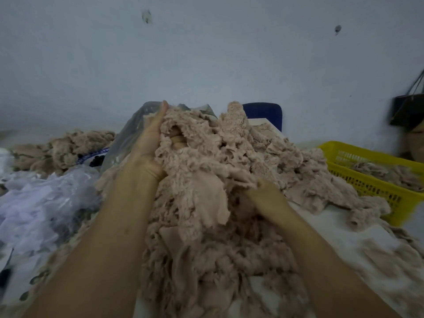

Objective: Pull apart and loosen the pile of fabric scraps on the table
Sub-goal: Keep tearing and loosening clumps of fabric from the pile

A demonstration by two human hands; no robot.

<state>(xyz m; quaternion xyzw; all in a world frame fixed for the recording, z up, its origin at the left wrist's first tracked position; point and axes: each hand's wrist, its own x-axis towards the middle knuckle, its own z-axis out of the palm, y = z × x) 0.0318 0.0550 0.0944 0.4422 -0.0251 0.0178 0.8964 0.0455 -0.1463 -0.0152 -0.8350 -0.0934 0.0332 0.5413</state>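
1. Smaller heap of beige scraps [62,148]: far-left corner of the table, apart from the main pile.
2. Clear plastic bags [43,203]: crumpled along the left edge, just beside the left forearm; one more clear bag standing behind the left hand.
3. Left hand [149,143]: raised at the pile's left side, palm turned right. Thumb straight, pointing up along a lifted clump; fingers curled into that clump and gripping it, seen only partly through a gap in the fabric.
4. Pile of fabric scraps [229,171]: beige, fluffy, frayed. Middle of the table, reaching from the near edge toward the far edge, tallest between the two hands.
5. Blue chair back [263,113]: behind the far edge, partly hidden by the pile's peak.
6. Right hand [268,198]: lower, right of centre, back upward. Fingers curled down into the scraps, holding a fold; fingertips hidden in the fabric.
7. Table [325,223]: white surface bare right of the right forearm, loose scraps scattered toward the near-right corner.
8. Yellow plastic basket [367,184]: at the right edge, more scraps inside, the pile's fringe lying against its near wall.
9. Dark bag [406,109]: hung by straps at the wall, far right, blurred.
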